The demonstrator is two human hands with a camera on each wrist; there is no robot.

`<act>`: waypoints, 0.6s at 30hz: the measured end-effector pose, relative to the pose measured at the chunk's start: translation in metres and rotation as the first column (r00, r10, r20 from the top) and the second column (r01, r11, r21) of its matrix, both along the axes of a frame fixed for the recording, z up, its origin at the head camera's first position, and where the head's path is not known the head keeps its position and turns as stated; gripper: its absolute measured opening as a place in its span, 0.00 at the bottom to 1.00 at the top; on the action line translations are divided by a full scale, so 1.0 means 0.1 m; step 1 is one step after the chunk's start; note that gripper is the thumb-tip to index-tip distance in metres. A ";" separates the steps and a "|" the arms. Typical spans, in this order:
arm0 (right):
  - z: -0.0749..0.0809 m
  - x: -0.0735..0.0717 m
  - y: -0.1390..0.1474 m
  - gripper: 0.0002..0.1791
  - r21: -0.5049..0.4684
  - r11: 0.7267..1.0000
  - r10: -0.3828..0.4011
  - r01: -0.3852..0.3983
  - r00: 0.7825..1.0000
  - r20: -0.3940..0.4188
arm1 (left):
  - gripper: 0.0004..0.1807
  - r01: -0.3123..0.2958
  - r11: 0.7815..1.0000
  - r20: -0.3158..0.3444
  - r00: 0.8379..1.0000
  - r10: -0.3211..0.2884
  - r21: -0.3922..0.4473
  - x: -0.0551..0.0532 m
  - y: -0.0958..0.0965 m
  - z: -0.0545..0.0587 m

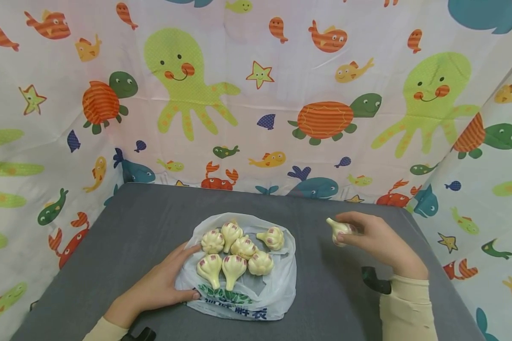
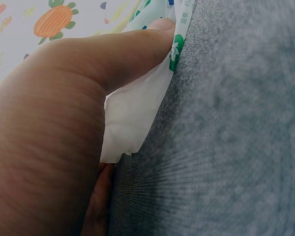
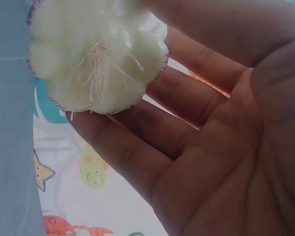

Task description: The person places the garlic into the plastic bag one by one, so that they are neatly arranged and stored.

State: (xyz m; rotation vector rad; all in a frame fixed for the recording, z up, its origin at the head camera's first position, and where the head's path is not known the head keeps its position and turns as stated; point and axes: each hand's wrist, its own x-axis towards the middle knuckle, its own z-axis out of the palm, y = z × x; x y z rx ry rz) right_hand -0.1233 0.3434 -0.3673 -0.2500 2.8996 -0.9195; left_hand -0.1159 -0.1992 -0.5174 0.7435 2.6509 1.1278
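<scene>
A white plastic bag (image 1: 283, 289) with green and blue print lies on the dark grey table, its mouth facing up. Several garlic bulbs (image 1: 233, 267) with purple-streaked skins sit inside it. My left hand (image 1: 164, 284) rests against the bag's left side, thumb and fingers spread wide apart along it. In the left wrist view the thumb (image 2: 132, 51) touches the plastic near the print. To the right of the bag, my right hand (image 1: 373, 239) pinches a single garlic bulb (image 1: 340, 231) above the table. Its root end (image 3: 96, 59) shows in the right wrist view.
The grey tabletop (image 1: 320, 293) extends around the bag. A white curtain (image 1: 251, 109) printed with sea animals hangs along the back and both sides. Dark straps or mounts (image 1: 375, 280) sit at the wrists.
</scene>
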 end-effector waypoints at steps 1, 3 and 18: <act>0.00 0.00 -0.02 0.32 -0.001 1.000 0.003 -0.003 1.000 -0.004 | 0.60 0.000 1.000 -0.003 1.000 0.000 0.001 0.00 0.00 0.00; 0.00 0.00 -0.06 0.31 -0.001 1.000 0.010 -0.010 1.000 -0.009 | 0.60 0.001 1.000 -0.004 1.000 -0.001 0.005 0.00 0.00 0.00; -0.01 -0.01 -0.26 0.29 -0.015 0.998 0.064 -0.065 0.998 -0.028 | 0.60 0.001 1.000 -0.002 1.000 -0.001 -0.012 -0.01 -0.01 -0.02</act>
